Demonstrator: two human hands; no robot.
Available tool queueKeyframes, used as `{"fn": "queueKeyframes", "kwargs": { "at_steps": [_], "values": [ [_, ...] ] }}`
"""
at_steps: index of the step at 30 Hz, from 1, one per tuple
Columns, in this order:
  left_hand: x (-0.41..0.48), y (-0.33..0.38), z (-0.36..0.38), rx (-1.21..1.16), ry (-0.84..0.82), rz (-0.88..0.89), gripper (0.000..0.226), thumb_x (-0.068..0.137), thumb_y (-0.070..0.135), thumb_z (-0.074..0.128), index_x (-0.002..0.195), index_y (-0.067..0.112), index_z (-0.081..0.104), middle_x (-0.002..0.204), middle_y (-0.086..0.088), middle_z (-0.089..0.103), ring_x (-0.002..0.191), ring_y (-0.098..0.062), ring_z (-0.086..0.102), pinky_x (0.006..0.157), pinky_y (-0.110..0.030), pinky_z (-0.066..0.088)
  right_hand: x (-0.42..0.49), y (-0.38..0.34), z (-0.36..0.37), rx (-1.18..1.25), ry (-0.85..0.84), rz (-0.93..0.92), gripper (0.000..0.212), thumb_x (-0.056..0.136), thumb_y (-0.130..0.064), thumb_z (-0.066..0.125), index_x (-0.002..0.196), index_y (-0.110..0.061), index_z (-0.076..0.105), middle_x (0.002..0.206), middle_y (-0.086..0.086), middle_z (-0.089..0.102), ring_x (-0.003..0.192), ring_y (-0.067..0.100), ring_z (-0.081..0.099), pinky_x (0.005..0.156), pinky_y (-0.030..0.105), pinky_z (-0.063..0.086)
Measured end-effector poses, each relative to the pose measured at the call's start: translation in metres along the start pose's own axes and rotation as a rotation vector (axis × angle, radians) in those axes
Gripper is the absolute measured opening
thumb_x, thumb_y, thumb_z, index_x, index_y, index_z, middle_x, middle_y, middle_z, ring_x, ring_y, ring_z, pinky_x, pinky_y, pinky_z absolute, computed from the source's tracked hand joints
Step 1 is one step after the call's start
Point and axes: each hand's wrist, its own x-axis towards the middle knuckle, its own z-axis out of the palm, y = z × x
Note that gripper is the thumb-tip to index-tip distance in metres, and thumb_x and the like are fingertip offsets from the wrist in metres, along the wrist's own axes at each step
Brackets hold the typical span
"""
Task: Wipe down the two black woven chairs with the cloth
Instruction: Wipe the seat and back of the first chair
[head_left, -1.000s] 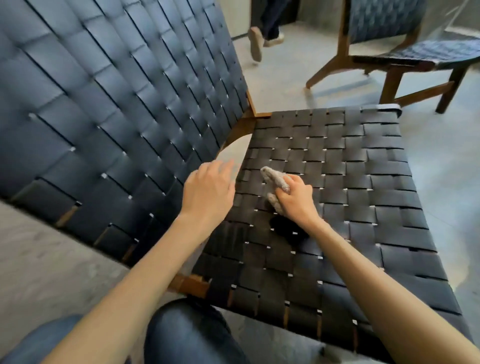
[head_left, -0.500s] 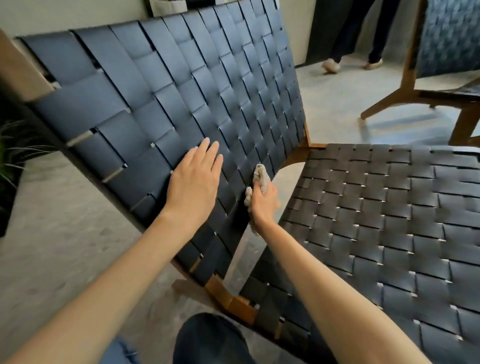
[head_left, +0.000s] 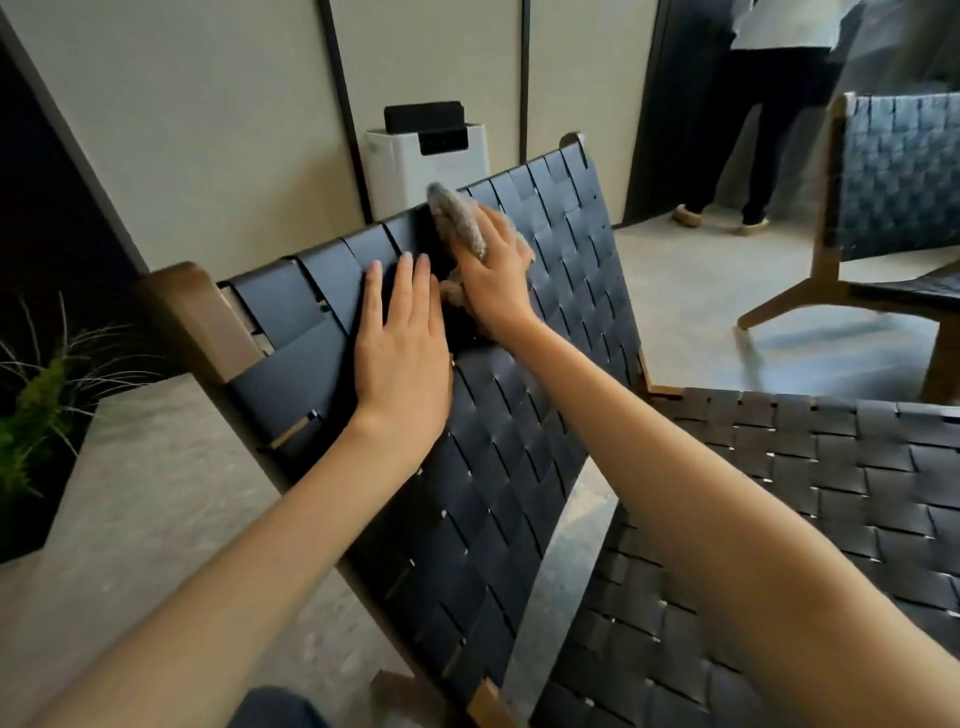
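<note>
The near black woven chair fills the view, its backrest (head_left: 519, 405) tilted across the middle and its seat at the lower right. My right hand (head_left: 493, 270) holds a grey fluffy cloth (head_left: 460, 221) against the top of the backrest, near the upper rail. My left hand (head_left: 402, 353) lies flat on the weave just left of it, fingers straight. A second black woven chair (head_left: 893, 182) with a wooden frame stands at the right edge.
A white appliance (head_left: 426, 161) stands against the panelled wall behind the backrest. A person (head_left: 763, 104) stands at the back right by a dark doorway. A planter with green grass (head_left: 36, 395) sits at the left. Grey floor lies between the chairs.
My right hand has carried the cloth from the seat, up the backrest, to its top rail. My left hand has slid up the backrest with it. The view has tilted up.
</note>
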Motion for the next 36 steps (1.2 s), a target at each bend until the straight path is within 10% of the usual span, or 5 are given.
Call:
{"fn": "queueKeyframes", "kwargs": {
  "at_steps": [6, 24, 30, 36],
  "values": [
    [0.023, -0.001, 0.003, -0.050, -0.016, 0.006, 0.068, 0.102, 0.042, 0.022, 0.149, 0.001, -0.004, 0.158, -0.019, -0.007, 0.147, -0.032, -0.007, 0.115, -0.050, -0.006, 0.017, 0.027, 0.011, -0.169, 0.030, -0.010, 0.046, 0.101, -0.027, 0.043, 0.146, -0.023, 0.036, 0.153, 0.000, 0.031, 0.136, 0.025, 0.025, 0.105, 0.022, 0.012],
    [0.029, 0.038, 0.014, -0.071, -0.072, 0.080, 0.067, 0.102, 0.038, 0.026, 0.150, 0.004, -0.004, 0.159, -0.017, -0.008, 0.147, -0.032, -0.008, 0.113, -0.055, -0.008, -0.090, 0.158, -0.015, -0.127, 0.281, 0.640, 0.043, 0.099, -0.034, 0.042, 0.140, -0.026, 0.041, 0.143, 0.000, 0.041, 0.127, 0.034, 0.032, 0.103, 0.045, 0.027],
    [0.047, 0.041, 0.012, -0.104, -0.078, 0.065, 0.066, 0.103, 0.035, 0.029, 0.150, 0.003, -0.005, 0.159, -0.017, -0.010, 0.147, -0.031, -0.010, 0.114, -0.051, -0.010, -0.049, 0.125, -0.010, -0.116, 0.254, 0.344, 0.039, 0.099, -0.025, 0.043, 0.138, -0.018, 0.047, 0.139, 0.004, 0.044, 0.125, 0.030, 0.036, 0.093, 0.024, 0.020],
    [0.063, 0.046, 0.012, -0.119, -0.053, 0.012, 0.062, 0.104, 0.029, 0.026, 0.149, -0.001, -0.005, 0.157, -0.022, -0.010, 0.146, -0.033, -0.010, 0.117, -0.048, -0.007, 0.045, 0.069, 0.001, -0.083, 0.178, 0.068, 0.039, 0.097, -0.021, 0.049, 0.136, -0.020, 0.050, 0.143, 0.004, 0.042, 0.127, 0.033, 0.030, 0.100, 0.034, 0.022]
  ]
}}
